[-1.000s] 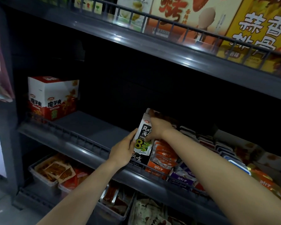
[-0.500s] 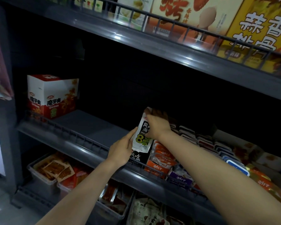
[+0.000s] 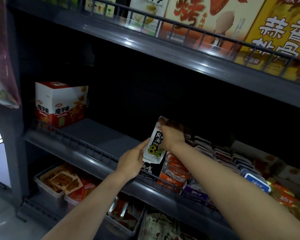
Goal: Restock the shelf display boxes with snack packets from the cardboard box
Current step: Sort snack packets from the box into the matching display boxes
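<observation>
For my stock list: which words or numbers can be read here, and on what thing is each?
"魔芋爽": white and red cardboard box.
"8": white and black packet.
"风吃": black display box.
"蒜香排骨": yellow carton, top shelf.
"烤": pale orange carton.
Smaller print: too blurred.

White-and-black snack packet point(image 3: 154, 144), green 8 on front, upright and slightly tilted between my left grip point(image 3: 133, 161) and right grip point(image 3: 171, 137), lower end meeting the black display box point(image 3: 150, 169).

At my ten o'clock hangs a purplish bag point(image 3: 3, 66). Grey floor point(image 3: 0, 213) shows at seven. A yellow box point(image 3: 275, 32) stands on the top shelf point(image 3: 163, 51) at two.
</observation>
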Demonstrator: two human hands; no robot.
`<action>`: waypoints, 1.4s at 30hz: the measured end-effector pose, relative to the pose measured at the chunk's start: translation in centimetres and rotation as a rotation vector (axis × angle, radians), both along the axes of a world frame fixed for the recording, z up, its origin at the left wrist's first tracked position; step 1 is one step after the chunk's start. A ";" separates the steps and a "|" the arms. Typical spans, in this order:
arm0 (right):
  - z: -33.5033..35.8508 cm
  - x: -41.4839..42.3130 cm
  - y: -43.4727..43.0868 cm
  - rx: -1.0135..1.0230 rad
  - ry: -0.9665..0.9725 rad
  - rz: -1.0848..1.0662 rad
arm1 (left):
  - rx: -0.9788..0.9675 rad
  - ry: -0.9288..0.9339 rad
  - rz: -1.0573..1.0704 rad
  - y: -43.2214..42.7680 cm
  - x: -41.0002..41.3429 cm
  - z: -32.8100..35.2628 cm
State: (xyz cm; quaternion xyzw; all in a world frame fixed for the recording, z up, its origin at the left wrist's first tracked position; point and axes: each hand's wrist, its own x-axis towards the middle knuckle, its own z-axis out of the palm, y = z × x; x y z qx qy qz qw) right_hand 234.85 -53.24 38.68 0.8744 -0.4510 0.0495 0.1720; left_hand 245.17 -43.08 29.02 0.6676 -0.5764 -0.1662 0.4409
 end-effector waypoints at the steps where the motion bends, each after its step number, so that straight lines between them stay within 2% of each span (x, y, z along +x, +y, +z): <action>1: 0.0 0.0 -0.1 0.014 0.010 -0.003 | -0.002 -0.004 -0.008 0.0 0.1 0.0; 5: 1.0 -0.6 -0.5 0.138 -0.015 -0.020 | 0.016 0.009 -0.050 0.0 0.3 0.2; 9: 2.4 -0.8 -1.0 0.483 -0.133 -0.076 | -0.021 0.017 -0.075 -0.2 0.3 -0.1; 12: 3.5 -1.1 -1.1 0.580 -0.176 -0.086 | -0.045 0.064 -0.116 -0.3 0.3 -0.3; 14: 3.9 -1.7 -1.1 0.589 -0.219 -0.081 | -0.064 0.068 -0.130 -0.2 0.0 -0.2; 19: 3.8 -3.7 -0.7 0.497 -0.257 0.038 | -0.138 -0.164 -0.061 -0.4 -1.0 0.8; 27: 2.4 -2.9 -2.5 0.197 -0.270 -0.015 | 0.014 -0.161 -0.136 -0.8 -1.3 1.2; 31: 1.3 -2.7 -3.1 0.244 -0.329 -0.034 | 0.027 -0.245 -0.112 -0.7 -1.3 1.1; 35: 1.0 -2.9 -3.4 0.240 -0.307 0.012 | 0.039 -0.316 -0.102 -0.7 -1.4 1.0; 38: 1.0 -3.0 -3.4 0.257 -0.306 0.008 | 0.029 -0.309 -0.101 -0.8 -1.4 0.9; 42: 2.2 -3.7 -2.7 0.286 -0.460 0.076 | -0.088 -0.333 -0.049 -0.6 -1.5 0.4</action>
